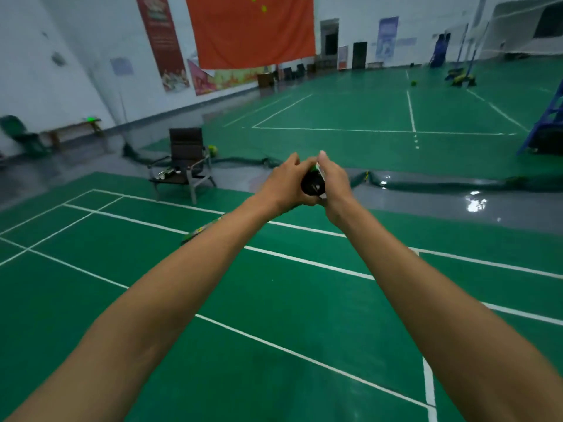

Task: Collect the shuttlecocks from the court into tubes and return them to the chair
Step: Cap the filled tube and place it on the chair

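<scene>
Dim, cool, even light is filling the hall, leaving almost no shadows on the green court floor (274,300). Glare is shining off the wet-looking grey strip (476,204) at right. The wide lens is bending the court lines and stretching the edges. Motion blur is softening the whole view, especially the far wall (76,41) and chair (182,159).

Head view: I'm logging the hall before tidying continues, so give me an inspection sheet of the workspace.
Surface: green court floor, white lines, wet-looking grey strip behind.
Job's things: dark tube held in front; chair ahead to the left, something pale on its seat; second tube partly hidden behind left forearm.
Clutter: no loose shuttlecocks seen.
Grippers: left hand and right hand both grip the tube.
Cables: nothing seen.
Surroundings: red banner, bench.
</scene>
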Tool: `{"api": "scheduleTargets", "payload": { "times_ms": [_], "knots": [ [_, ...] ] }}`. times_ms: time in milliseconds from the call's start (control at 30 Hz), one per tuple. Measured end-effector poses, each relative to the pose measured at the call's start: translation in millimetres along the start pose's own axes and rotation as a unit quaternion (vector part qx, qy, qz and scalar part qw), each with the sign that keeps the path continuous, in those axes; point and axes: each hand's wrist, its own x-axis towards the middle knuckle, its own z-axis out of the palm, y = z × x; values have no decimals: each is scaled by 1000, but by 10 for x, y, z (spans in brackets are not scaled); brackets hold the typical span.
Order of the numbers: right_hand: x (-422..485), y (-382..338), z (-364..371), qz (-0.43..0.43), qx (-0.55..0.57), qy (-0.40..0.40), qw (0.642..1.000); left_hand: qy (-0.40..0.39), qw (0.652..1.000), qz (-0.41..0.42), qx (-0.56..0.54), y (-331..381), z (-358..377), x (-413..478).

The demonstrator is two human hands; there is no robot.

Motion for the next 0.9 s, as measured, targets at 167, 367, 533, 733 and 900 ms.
{"api": "scheduleTargets", "payload": {
  "times_ms": [167, 367, 533, 733, 900],
  "knots": [
    [963, 380, 506, 40, -118, 24, 992, -55, 996, 18, 72, -836, 189, 327],
    [2137, 554, 1286, -10, -364, -96, 927, -62, 996, -3, 68, -2083, 366, 796],
    [3165, 523, 2165, 21, -480, -257, 838, -100, 979, 73, 159, -3272, 445, 1258],
    [3992, 822, 3412, -4, -523, -338, 783, -161, 891, 291, 308, -4463, 763, 1748],
    [4666, 1327, 4404, 11, -426, -294, 856, -233, 794, 405, 388, -5175, 1106, 1655]
  ]
}}
